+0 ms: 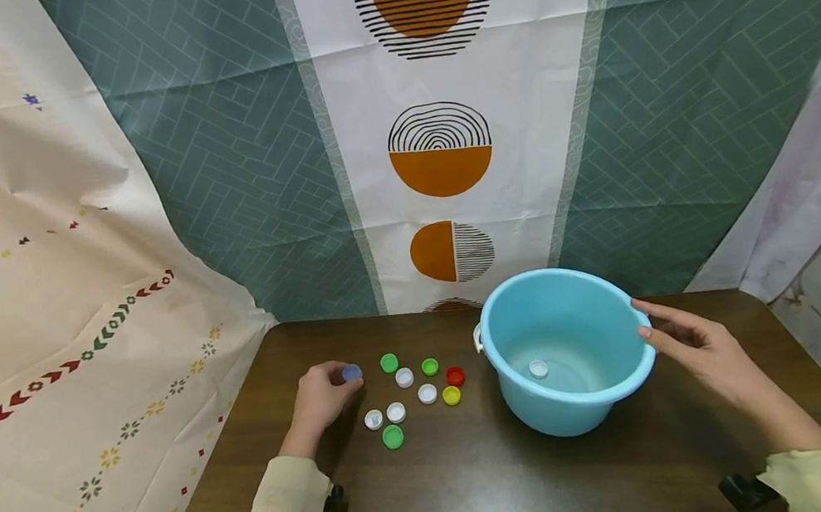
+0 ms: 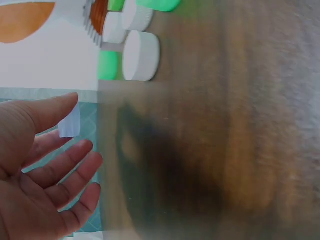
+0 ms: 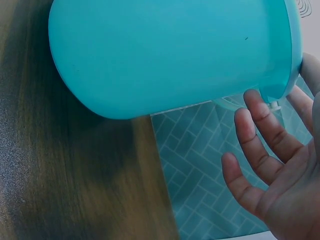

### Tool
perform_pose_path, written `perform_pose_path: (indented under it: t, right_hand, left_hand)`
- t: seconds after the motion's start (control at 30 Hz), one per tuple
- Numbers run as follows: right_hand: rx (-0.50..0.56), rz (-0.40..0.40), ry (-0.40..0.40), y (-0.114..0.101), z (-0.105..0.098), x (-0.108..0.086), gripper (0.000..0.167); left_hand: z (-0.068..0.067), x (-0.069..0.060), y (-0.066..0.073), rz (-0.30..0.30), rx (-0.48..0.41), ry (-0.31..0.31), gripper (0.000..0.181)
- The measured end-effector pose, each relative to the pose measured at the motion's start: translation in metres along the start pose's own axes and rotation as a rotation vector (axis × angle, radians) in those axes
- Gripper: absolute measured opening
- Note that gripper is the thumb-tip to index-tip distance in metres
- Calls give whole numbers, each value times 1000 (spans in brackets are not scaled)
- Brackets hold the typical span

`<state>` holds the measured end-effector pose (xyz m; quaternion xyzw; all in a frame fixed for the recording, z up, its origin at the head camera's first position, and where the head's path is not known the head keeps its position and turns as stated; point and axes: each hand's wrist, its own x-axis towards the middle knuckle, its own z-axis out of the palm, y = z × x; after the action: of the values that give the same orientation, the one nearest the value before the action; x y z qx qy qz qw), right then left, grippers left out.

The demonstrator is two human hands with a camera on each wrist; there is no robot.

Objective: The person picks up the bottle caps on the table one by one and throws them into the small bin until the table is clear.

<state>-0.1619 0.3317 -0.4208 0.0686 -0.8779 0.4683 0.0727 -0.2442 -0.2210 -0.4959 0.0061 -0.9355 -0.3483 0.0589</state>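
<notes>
My left hand (image 1: pixel 323 400) pinches a lavender-blue bottle cap (image 1: pixel 351 372) between thumb and index finger, just above the table; in the left wrist view the cap (image 2: pixel 70 123) sits by the thumb tip and the other fingers curve loosely. Right of it lie bottle caps: several white ones (image 1: pixel 427 393), green ones (image 1: pixel 393 436), a red one (image 1: pixel 455 376) and a yellow one (image 1: pixel 451 394). A light-blue bucket (image 1: pixel 555 420) holds one white cap (image 1: pixel 538 368). My right hand (image 1: pixel 702 350) touches the bucket's right rim with extended fingers; the right wrist view shows its other fingers (image 3: pixel 257 160) spread loosely.
Everything stands on a dark brown wooden table (image 1: pixel 465 492). A green and white patterned cloth (image 1: pixel 235 158) hangs behind its far edge, and a cream embroidered cloth (image 1: pixel 83 282) hangs at the left. The bucket's white handle joint (image 1: pixel 478 338) shows on its left side.
</notes>
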Motion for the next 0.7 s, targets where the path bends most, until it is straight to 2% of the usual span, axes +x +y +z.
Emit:
perform_pose_path:
  t: [0.5, 0.7]
  right_hand:
    - [-13, -12, -14, 0, 1, 0, 49]
    - [-12, -16, -7, 1, 1, 1, 49]
  left_hand:
    - [-13, 6, 16, 36, -169, 131, 37]
    - [-15, 9, 23, 33, -224, 196, 36]
